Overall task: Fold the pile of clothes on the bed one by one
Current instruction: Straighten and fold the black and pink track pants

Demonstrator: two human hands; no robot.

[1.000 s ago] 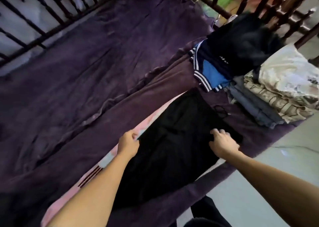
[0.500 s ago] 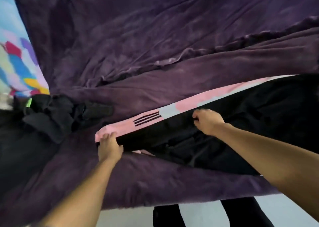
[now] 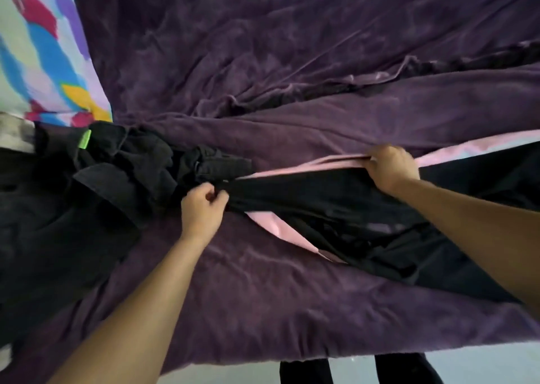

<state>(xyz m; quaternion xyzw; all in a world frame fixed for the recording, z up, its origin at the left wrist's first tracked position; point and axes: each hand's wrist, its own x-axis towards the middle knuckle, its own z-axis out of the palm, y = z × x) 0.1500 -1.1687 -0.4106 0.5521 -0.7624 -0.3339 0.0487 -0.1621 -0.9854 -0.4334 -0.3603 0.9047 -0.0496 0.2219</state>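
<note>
Head view: a person's left hand (image 3: 203,208), fingers curled, pinches one end of a black garment (image 3: 336,205), while the right hand (image 3: 391,170) clamps its far edge, fingers closed over black fabric and pink cloth (image 3: 271,226) together. The garment stretches between the hands across a purple blanket (image 3: 292,77) on the bed. A pile (image 3: 122,167) of dark clothes lies just left of the left hand, beside a multicoloured sheet (image 3: 43,47).

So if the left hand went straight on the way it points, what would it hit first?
Probably the near end of the crumpled black clothes pile, just beyond the black garment the left hand grips; depth is unclear.
</note>
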